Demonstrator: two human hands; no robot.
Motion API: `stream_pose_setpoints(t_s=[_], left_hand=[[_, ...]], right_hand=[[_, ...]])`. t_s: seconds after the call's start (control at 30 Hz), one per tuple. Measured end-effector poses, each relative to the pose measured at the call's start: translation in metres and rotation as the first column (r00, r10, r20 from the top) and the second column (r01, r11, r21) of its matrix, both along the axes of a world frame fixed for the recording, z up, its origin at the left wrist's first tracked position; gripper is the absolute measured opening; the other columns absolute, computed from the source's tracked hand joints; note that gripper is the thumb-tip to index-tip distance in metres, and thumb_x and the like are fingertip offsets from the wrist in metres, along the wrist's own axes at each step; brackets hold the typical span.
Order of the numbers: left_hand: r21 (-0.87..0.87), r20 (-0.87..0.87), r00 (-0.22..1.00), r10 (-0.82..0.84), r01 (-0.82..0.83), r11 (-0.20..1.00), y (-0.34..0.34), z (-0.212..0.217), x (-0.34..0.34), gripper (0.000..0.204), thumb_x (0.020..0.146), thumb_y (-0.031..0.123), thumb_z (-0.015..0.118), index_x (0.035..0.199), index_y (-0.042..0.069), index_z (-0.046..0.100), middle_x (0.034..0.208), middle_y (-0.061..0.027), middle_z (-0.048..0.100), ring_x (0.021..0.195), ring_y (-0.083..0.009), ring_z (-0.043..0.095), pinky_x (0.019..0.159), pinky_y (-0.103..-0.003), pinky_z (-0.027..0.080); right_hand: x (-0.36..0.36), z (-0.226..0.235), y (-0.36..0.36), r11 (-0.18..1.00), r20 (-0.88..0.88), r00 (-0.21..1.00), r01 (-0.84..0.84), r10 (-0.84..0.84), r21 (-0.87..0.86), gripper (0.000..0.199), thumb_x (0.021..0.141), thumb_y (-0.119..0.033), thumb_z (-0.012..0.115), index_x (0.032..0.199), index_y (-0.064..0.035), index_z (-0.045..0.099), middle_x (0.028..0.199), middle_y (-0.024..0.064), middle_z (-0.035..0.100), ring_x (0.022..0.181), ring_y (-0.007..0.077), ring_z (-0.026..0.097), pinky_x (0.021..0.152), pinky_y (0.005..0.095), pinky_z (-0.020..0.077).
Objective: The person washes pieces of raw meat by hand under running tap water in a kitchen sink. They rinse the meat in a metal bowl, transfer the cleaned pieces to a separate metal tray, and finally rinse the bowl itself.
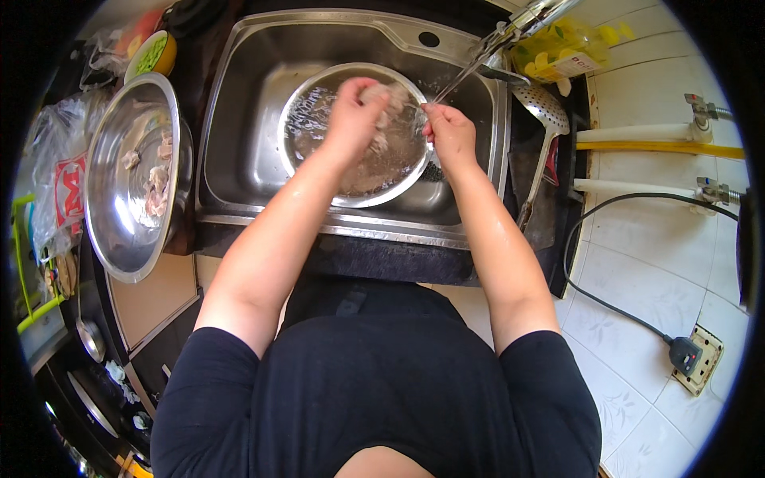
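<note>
A round metal basin (288, 163) of murky water stands in the steel sink (263, 88). Over the water, my left hand (356, 119) is closed around a pale, wet piece of raw meat (387, 107), blurred by motion. At the basin's right rim my right hand (451, 137) has its fingertips pinched together where the thin stream from the faucet (535, 17) comes down. What those fingers pinch is too small to make out. Left of the sink, a wide steel bowl (119, 231) contains several pieces of raw meat (157, 187).
A yellow bowl of chopped greens (150, 57) and a plastic bag (64, 179) lie at the left. Right of the sink are a slotted skimmer (542, 107) and a yellow patterned package (558, 52). A black cable runs to a plug (684, 354) on the tiled wall.
</note>
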State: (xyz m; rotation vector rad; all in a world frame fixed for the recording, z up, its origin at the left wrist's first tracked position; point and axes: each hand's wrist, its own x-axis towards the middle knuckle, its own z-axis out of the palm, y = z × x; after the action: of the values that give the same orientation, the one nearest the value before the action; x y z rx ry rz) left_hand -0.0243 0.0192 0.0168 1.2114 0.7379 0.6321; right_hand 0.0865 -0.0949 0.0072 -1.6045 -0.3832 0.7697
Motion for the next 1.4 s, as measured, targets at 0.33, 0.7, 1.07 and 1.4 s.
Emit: stream_pose_setpoints(t_s=[0.33, 0.7, 1.07, 1.4], left_hand=[[0.929, 0.148, 0.84, 0.522, -0.298, 0.217, 0.085, 0.13, -0.151, 0.033, 0.077, 0.012, 0.063, 0.107, 0.004, 0.052, 0.099, -0.0086, 0.057, 0.079, -0.0135, 0.057, 0.069, -0.023, 0.046], [0.99, -0.067, 0.714, 0.697, -0.037, 0.134, 0.08, 0.119, -0.204, 0.026, 0.079, 0.013, 0.058, 0.103, 0.005, 0.056, 0.1, -0.0116, 0.056, 0.096, -0.0242, 0.052, 0.082, -0.033, 0.041], [-0.126, -0.263, 0.941, -0.214, 0.186, 0.974, -0.011, 0.0, -0.045, 0.032, 0.085, 0.019, 0.052, 0.113, 0.003, 0.048, 0.101, -0.0077, 0.056, 0.092, -0.0172, 0.053, 0.081, -0.029, 0.043], [-0.448, 0.005, 0.936, -0.351, 0.316, 0.836, -0.026, -0.014, 0.015, 0.026, 0.086, 0.018, 0.051, 0.109, 0.007, 0.046, 0.091, -0.0033, 0.056, 0.075, -0.0112, 0.055, 0.06, -0.022, 0.047]], right_hand=[[-0.032, -0.067, 0.024, 0.464, 0.377, 0.377, -0.173, 0.846, -0.869, 0.03, 0.079, -0.015, 0.045, 0.104, -0.0042, 0.056, 0.105, 0.0173, 0.055, 0.099, 0.0317, 0.052, 0.083, 0.0373, 0.0426], [-0.013, -0.08, 0.045, 0.367, 0.243, 0.43, -0.232, 0.869, -0.901, 0.024, 0.071, -0.007, 0.052, 0.092, 0.0006, 0.06, 0.1, 0.018, 0.058, 0.087, 0.0303, 0.059, 0.076, 0.038, 0.0463], [0.017, -0.046, 0.017, 0.982, -0.469, 0.865, -0.133, 0.18, 0.132, 0.038, 0.076, 0.0, 0.057, 0.11, -0.0038, 0.042, 0.098, 0.009, 0.057, 0.08, 0.017, 0.058, 0.058, 0.024, 0.0495], [0.009, -0.008, -0.011, 0.96, 0.374, 0.887, -0.214, 0.269, -0.182, 0.035, 0.078, -0.016, 0.055, 0.107, 0.0, 0.045, 0.094, 0.0166, 0.058, 0.085, 0.0243, 0.058, 0.073, 0.0314, 0.0455]])
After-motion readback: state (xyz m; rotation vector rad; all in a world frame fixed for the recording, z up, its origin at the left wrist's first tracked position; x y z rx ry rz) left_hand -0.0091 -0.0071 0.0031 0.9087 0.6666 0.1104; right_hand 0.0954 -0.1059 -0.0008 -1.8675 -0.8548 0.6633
